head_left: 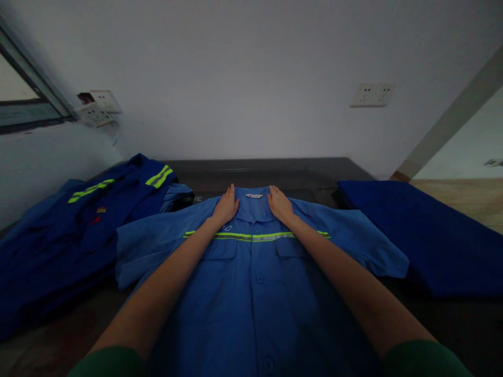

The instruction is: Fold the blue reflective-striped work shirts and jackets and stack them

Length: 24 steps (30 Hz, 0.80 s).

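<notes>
A blue short-sleeved work shirt (251,293) lies spread front side up, its collar toward the wall and both sleeves stretched out sideways. Yellow-green and grey reflective tape crosses its chest above two pocket flaps. My left hand (226,206) rests flat on the shirt beside the left side of the collar. On the collar's other side, my right hand (280,202) lies flat on the fabric. A small white label (253,196) shows inside the collar, between the two hands. Neither hand grasps anything.
Darker blue garments with reflective strips (118,209) are heaped at the left. A folded dark blue cloth (424,235) lies at the right. The dark table (259,170) meets a white wall bearing sockets (373,95). A window frame (43,94) is at upper left.
</notes>
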Available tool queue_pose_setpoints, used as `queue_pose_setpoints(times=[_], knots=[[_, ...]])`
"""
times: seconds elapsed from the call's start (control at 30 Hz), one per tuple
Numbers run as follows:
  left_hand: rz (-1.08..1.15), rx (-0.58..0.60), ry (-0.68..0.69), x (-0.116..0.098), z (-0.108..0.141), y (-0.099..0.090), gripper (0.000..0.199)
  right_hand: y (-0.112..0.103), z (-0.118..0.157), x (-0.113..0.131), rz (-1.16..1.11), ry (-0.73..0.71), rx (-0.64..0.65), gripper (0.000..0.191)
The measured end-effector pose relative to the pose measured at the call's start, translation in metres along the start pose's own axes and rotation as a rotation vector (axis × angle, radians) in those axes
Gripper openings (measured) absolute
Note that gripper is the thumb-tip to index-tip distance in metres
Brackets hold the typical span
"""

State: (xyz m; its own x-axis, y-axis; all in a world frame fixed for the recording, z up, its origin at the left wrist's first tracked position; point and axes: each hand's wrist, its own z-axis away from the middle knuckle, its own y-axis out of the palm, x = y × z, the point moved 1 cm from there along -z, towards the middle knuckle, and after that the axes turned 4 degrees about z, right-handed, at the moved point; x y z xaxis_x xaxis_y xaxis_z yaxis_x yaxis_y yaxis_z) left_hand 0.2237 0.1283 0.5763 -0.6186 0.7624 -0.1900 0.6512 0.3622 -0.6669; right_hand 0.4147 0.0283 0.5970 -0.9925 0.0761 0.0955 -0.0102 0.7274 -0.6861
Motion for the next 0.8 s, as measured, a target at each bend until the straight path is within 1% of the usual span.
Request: queue_pose_setpoints(times=[0.07,0.13,0.3,0.4,0.53,0.6,0.63,0.73,0.8], knots=[[-0.048,0.047,-0.003,-0.002,-0.001,-0.001,0.061,0.003,0.001,0.000,0.040,-0.005,0.065,0.051],[-0.104,0.091,-0.006,-0.004,-0.002,-0.002,0.058,0.007,0.002,0.000,0.070,-0.020,0.098,0.050],[-0.177,0.153,-0.061,-0.010,-0.002,-0.008,0.056,0.012,0.003,-0.001,0.099,-0.052,0.127,0.050],[-0.172,0.157,-0.073,-0.013,-0.001,-0.010,0.056,0.011,0.003,-0.001,0.101,-0.050,0.132,0.051],[-0.132,0.110,-0.060,-0.010,0.000,-0.010,0.054,0.008,0.006,-0.001,0.073,-0.039,0.114,0.049],[-0.100,0.053,-0.049,-0.006,0.000,-0.009,0.053,0.003,0.007,0.001,0.041,-0.026,0.078,0.047],[-0.077,0.006,-0.046,-0.003,0.000,-0.010,0.052,0.000,0.008,0.002,0.020,-0.023,0.043,0.046],[0.018,-0.129,-0.065,0.002,0.000,-0.011,0.049,-0.009,0.004,0.017,-0.098,-0.077,-0.060,0.039],[0.059,-0.154,-0.086,0.003,0.001,-0.012,0.046,-0.008,-0.006,0.033,-0.260,-0.077,-0.042,0.034]])
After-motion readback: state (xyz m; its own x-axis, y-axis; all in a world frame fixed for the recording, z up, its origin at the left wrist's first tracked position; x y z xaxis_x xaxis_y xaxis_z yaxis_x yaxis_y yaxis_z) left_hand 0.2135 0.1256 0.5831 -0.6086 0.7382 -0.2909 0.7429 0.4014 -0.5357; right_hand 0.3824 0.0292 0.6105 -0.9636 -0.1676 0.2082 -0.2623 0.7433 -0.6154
